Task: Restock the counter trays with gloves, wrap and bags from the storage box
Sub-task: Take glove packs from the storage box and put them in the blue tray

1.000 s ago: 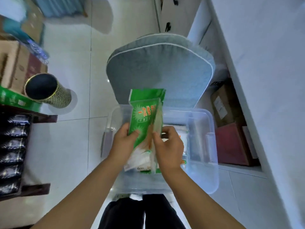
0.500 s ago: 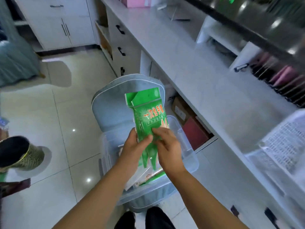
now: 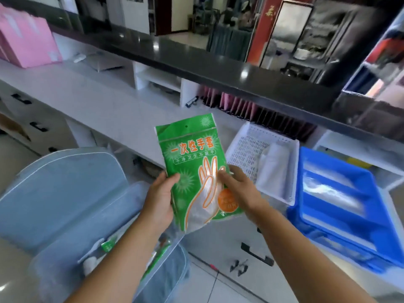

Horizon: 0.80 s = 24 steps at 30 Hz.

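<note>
Far to the left of the fingers, pink boxes (image 3: 26,38) stand on the white tabletop (image 3: 105,106). Below and left of the fingers, a clear plastic storage box (image 3: 72,254) sits open on a blue-grey cushioned seat (image 3: 54,189), with more green-printed packets (image 3: 109,246) lying inside it. The left hand (image 3: 160,197) grips the left edge of a green pack of disposable gloves (image 3: 194,169), thumb on the printed front and the other fingers hidden behind it. The pack is held upright in the air, above the near corner of the storage box and in front of the tabletop edge. The right hand (image 3: 239,189) closes on the pack's right edge, thumb pressed on the front near the printed glove outline. Just right of the right fingers, a white perforated tray (image 3: 247,141) rests on the tabletop and holds a folded whitish bundle (image 3: 273,171). Further right, touching that tray, a blue tray (image 3: 371,224) holds clear rolls of wrap (image 3: 330,189) lying side by side. Above it all runs a dark counter ledge (image 3: 196,64).
</note>
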### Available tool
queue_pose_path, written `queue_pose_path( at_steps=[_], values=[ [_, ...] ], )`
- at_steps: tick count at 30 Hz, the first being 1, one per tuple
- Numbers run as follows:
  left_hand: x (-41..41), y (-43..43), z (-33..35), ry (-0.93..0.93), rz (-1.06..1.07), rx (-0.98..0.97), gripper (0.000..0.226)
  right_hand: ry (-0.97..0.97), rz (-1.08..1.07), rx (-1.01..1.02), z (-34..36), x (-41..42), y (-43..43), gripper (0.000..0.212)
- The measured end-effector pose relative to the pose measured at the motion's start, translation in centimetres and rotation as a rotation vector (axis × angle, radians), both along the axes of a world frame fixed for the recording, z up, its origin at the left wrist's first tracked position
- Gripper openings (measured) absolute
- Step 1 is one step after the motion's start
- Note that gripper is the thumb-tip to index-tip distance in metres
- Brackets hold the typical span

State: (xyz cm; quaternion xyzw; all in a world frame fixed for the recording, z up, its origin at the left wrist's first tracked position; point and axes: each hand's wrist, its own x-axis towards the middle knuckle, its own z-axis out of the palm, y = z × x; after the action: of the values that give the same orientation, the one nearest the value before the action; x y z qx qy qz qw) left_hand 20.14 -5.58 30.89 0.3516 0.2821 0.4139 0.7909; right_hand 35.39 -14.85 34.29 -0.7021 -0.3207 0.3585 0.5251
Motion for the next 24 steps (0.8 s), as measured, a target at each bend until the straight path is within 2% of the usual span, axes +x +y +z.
queue_pose_path(
  at_steps=[2,5,9,13,16,20,22,24],
  values=[
    [3.8,-1.8,1.0,-0.002,-0.076,-0.008,0.022,0.049,-0.029,0.019,0.5,2.8,-2.6,0.017],
    [9.5,-4.7,1.8,0.051,-0.182,-0.016,0.023,0.072,-0.087,0.032,0.7,7.3,-6.4,0.022],
    [17.0,-8.6,2.4,0.116,-0.349,0.176,0.025,0.072,-0.185,0.047,0.8,13.9,-11.5,0.025],
    [24.3,-11.7,2.9,0.164,-0.312,0.172,0.027,0.068,-0.171,0.102,1.3,20.5,-14.9,0.022],
    [29.0,-13.8,3.1,0.134,-0.329,0.134,0.026,-0.014,-0.176,0.063,1.9,25.2,-17.0,0.03],
    [34.2,-15.7,3.4,0.156,-0.385,0.188,0.027,-0.099,-0.24,0.049,2.6,30.3,-19.3,0.029],
    [36.5,-15.7,3.4,0.192,-0.405,0.243,0.029,-0.207,-0.292,0.038,3.3,32.7,-20.3,0.029],
    [38.5,-14.9,3.1,0.28,-0.397,0.314,0.031,-0.403,-0.367,-0.01,3.9,35.2,-21.2,0.028]
  ],
)
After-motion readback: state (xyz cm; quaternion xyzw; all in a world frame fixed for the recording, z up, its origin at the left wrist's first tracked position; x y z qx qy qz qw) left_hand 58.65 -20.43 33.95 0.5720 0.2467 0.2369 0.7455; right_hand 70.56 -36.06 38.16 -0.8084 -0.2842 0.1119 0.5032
